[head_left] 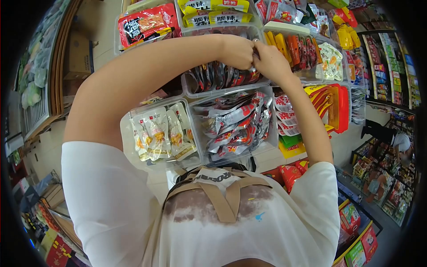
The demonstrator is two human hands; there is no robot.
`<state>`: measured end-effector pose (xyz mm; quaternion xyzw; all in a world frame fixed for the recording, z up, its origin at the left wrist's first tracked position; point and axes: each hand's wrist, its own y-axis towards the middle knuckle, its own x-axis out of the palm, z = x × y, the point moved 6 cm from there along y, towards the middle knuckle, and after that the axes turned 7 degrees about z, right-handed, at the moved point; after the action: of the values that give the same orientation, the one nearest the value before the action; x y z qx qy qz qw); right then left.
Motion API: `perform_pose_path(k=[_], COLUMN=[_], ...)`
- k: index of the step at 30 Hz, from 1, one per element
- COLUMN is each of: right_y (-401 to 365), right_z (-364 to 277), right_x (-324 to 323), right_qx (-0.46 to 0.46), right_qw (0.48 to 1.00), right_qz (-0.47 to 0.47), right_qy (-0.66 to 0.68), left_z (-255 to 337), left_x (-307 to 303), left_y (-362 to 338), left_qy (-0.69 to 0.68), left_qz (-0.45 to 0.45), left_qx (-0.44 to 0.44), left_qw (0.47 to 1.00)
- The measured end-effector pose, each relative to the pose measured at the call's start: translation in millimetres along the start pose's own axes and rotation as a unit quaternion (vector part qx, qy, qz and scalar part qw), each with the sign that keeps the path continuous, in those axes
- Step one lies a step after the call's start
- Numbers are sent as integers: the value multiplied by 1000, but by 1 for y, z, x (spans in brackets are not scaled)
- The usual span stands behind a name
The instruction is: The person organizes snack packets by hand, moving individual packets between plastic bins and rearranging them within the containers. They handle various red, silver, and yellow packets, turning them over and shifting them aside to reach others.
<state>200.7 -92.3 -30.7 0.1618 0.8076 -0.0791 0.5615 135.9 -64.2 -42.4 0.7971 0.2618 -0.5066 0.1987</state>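
Both hands meet over a clear bin (227, 91) of dark upright snack packets (222, 76). My left hand (238, 51) has its fingers curled in, against the fingertips of my right hand (271, 60), which are pinched together. Whatever lies between the fingers is too small or hidden to name. Nearer to me, another clear bin holds silver and red packets (238, 122). Left of it, a bin holds white pouches (158, 133). Orange and red packets (298, 50) stand right beside my right hand.
Yellow packets (215, 18) and a red packet (148, 26) fill bins at the back. Shelves of wrapped greens (35, 75) and a cardboard box (78, 55) are at left. Another person (400, 141) is at far right, near store shelves (391, 66).
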Motion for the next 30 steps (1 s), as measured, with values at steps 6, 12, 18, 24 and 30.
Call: perform_pose_path(k=[6, 12, 18, 24, 30], right_y=[-6, -4, 1, -2, -3], right_z=[-12, -21, -15, -22, -32], right_x=[0, 0, 10, -28, -11], right_qx=[10, -13, -20, -30, -64], right_qw=[998, 993, 991, 997, 996], right_qz=[32, 62, 43, 3, -36], right_qy=[-47, -101, -129, -64, 52], left_z=[-5, -9, -16, -39, 29], left_x=[-18, -16, -30, -74, -63], left_y=[-14, -21, -26, -68, -46], left_qy=[-27, -36, -84, -103, -193], left_qz=[50, 74, 105, 153, 9], left_qx=[-28, -59, -111, -302, -437], left_qw=[998, 995, 985, 935, 879])
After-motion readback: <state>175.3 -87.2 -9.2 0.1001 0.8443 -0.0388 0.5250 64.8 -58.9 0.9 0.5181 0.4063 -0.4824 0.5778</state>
